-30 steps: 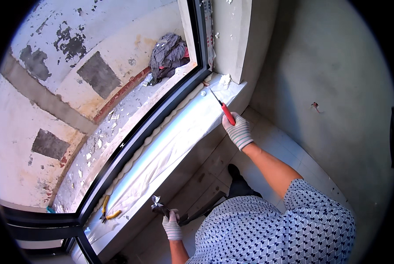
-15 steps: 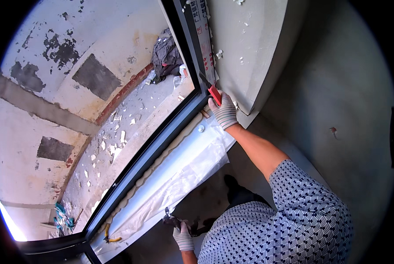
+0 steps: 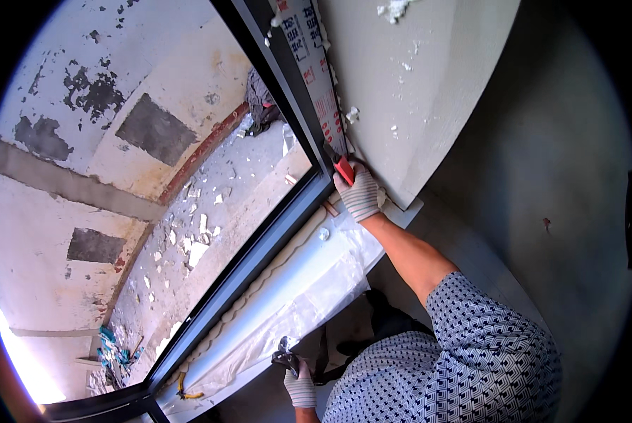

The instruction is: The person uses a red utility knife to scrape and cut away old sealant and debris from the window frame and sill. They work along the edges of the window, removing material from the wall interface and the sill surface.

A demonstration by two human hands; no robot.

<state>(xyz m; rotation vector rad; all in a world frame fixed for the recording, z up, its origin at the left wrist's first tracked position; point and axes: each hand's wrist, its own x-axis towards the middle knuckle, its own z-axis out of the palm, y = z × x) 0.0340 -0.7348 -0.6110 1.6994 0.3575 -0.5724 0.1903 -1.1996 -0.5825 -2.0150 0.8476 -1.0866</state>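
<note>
The red-handled tool (image 3: 343,169) is grasped by the gloved right hand (image 3: 359,194), its fingers closed around the handle, at the lower corner where the dark window frame (image 3: 259,256) meets the wall reveal (image 3: 400,92). The dark tip is pointed up along the printed strip (image 3: 314,77) on the upright; whether the strip is actually touched cannot be told. If the tip is pushed too hard or allowed to skid, the frame's finish could be scratched, or the strip torn raggedly. Because the knuckles are held close to the corner, they could be scraped against frame or wall should the tool suddenly be freed. By the left hand (image 3: 300,389), a dark object with a shiny end (image 3: 286,357) is clasped in curled fingers near the sill's outer edge; its kind cannot be made out. If that grasp is loosened, the object could be dropped to the floor. The loose plastic sheet (image 3: 305,299) could be snagged and dragged along the sill (image 3: 281,278), by which the yellow-handled pliers (image 3: 182,386), left lying near the far end, might be shifted or knocked off.
</note>
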